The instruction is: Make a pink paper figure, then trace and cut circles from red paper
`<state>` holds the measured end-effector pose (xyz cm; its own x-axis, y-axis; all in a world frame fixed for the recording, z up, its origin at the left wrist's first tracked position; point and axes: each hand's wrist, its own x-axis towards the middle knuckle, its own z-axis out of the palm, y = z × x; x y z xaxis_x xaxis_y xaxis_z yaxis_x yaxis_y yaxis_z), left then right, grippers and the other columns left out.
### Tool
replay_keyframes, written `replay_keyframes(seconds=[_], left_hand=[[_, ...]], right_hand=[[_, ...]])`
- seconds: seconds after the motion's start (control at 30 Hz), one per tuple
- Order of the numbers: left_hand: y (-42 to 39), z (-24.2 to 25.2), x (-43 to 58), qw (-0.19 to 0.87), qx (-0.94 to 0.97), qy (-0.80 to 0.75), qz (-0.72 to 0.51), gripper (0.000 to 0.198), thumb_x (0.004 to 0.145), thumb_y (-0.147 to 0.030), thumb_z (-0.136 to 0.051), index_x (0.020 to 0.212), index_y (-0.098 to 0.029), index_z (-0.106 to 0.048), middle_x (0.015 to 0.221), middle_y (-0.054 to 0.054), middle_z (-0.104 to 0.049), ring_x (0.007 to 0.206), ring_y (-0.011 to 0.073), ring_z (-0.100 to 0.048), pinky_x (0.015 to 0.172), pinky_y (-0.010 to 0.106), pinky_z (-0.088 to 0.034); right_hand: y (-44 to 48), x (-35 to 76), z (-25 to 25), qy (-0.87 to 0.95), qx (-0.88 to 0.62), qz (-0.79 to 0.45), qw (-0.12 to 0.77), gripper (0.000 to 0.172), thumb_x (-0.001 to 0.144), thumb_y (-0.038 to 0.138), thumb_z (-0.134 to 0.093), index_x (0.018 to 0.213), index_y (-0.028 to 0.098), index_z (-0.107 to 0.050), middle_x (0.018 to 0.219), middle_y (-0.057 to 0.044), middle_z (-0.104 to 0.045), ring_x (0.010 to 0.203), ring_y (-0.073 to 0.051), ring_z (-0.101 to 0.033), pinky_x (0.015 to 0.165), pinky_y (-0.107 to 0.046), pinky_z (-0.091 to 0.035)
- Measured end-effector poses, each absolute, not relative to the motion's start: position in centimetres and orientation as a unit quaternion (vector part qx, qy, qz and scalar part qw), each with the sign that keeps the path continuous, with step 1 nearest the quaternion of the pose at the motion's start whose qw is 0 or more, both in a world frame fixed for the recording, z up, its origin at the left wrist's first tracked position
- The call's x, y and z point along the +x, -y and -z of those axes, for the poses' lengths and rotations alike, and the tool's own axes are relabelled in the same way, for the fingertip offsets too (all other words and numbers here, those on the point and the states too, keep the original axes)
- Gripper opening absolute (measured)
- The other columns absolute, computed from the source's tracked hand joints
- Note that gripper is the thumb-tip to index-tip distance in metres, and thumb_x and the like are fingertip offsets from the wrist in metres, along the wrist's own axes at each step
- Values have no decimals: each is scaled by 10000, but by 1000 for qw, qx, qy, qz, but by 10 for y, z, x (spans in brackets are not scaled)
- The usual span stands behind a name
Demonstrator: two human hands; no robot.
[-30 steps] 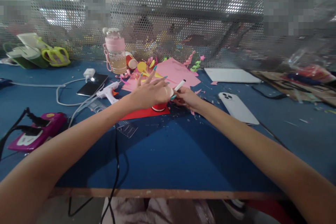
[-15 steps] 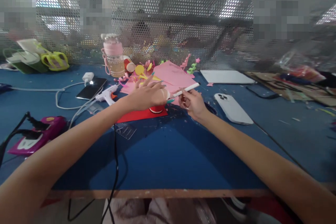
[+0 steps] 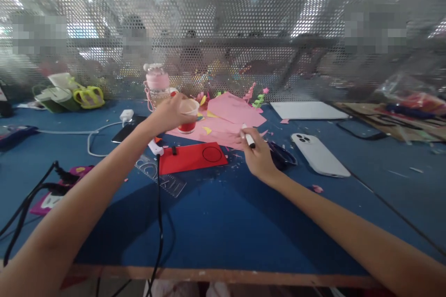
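Observation:
My left hand (image 3: 172,112) is closed around a red and white paper cup (image 3: 188,123), holding it by its upper part over the back edge of the pink paper. In my right hand (image 3: 258,153) is a white marker (image 3: 249,138), its black end pointing down toward me. A red sheet of paper (image 3: 188,160) lies between the hands, with a black circle drawn near its right end. On its left part is a small black piece (image 3: 174,150). Pink paper (image 3: 233,111) with yellow scraps spreads behind. The white glue gun (image 3: 155,147) is partly hidden by my left forearm.
A clear stencil ruler (image 3: 167,182) touches the red sheet's front side. A white phone (image 3: 319,154) lies right, a pink-lidded bottle (image 3: 157,84) stands at the back. A black cord (image 3: 159,209) hangs over the table's front edge; a purple power strip (image 3: 52,199) sits left.
My left hand has lifted the cup off the red sheet and moved it left and back, uncovering the black circle. My right hand has turned the marker so its black end points down.

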<state>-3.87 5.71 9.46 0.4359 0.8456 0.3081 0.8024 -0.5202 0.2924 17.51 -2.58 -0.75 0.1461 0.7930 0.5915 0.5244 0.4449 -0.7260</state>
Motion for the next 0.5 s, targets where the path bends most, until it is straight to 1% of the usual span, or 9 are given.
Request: replay_keyframes(seconds=[0.07, 0.13, 0.23, 0.37, 0.5], left_hand=[[-60, -97, -44, 53, 837, -506, -203, 575, 646, -484, -569, 1091, -138, -456, 1020, 126, -578, 921, 267, -541, 767, 374, -421], [-62, -95, -45, 70, 842, -504, -180, 576, 633, -484, -573, 1081, -140, -462, 1016, 124, -579, 902, 263, -549, 758, 371, -423], [-62, -87, -41, 116, 861, -478, -127, 615, 617, -504, -572, 1090, -128, -461, 1047, 138, -571, 904, 262, -552, 757, 360, -423], [-56, -78, -33, 138, 879, -452, -63, 685, 587, -489, -592, 1143, -127, -420, 1079, 146, -565, 935, 268, -546, 758, 353, -418], [-47, -76, -29, 157, 881, -445, -39, 762, 583, -436, -610, 1214, -107, -338, 1111, 162, -544, 961, 271, -540, 757, 343, -422]], right_hand=[[28, 170, 6, 634, -551, -138, 526, 165, 800, 401, -428, 814, 238, -401, 686, -1, -479, 588, -155, -483, 611, -317, -409], [30, 164, 6, 625, -578, -184, 491, 231, 751, 403, -491, 852, 236, -366, 659, 18, -475, 536, -144, -461, 567, -306, -390], [27, 160, 9, 613, -597, -236, 461, 346, 662, 360, -575, 872, 233, -331, 726, 11, -510, 568, -148, -498, 593, -318, -400], [18, 161, 13, 576, -592, -293, 481, 384, 616, 340, -595, 852, 242, -308, 872, -8, -520, 654, -145, -525, 647, -329, -422], [13, 163, 14, 545, -564, -337, 521, 452, 571, 344, -638, 844, 244, -292, 955, -14, -498, 738, -139, -535, 664, -308, -437]])
